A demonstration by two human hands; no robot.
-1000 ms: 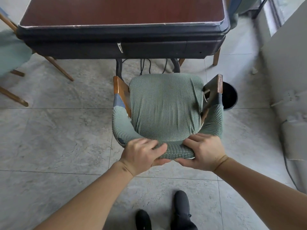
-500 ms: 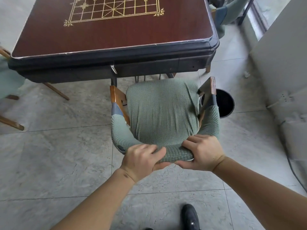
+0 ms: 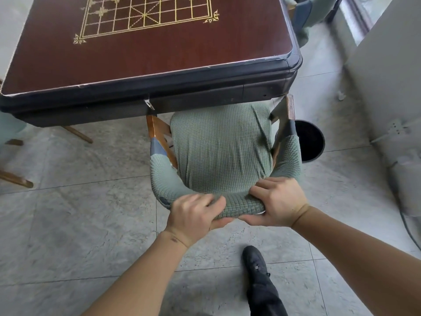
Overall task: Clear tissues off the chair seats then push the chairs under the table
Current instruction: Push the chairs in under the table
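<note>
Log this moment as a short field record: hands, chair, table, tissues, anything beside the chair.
left hand: left hand grips the top of the chair backrest
right hand: right hand grips the same backrest, beside the left
chair: green-covered chair, front of seat under the table edge
table: dark table with gold grid on top
tissues: none visible on the seat
beside chair: black bin on the floor, right of the chair
</note>
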